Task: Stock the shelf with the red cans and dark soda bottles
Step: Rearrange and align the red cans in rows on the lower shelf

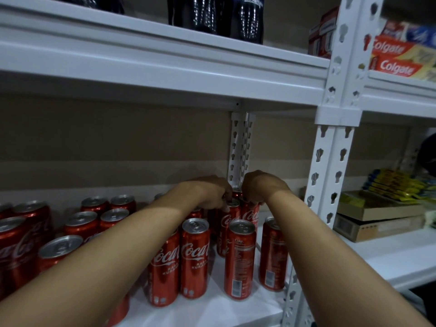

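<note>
Several red cans stand on the white lower shelf, spread from the far left to the right post. Both my arms reach deep into this shelf. My left hand grips the top of a red can near the back. Right beside it, my right hand holds the top of a neighbouring red can. Slim cans stand in front, among them one with its logo facing me and one showing its barcode. Dark soda bottles stand on the shelf above.
A white slotted post bounds the shelf on the right, a second post stands at the back. Toothpaste boxes lie on the upper right shelf. Cardboard boxes and yellow packets fill the right bay.
</note>
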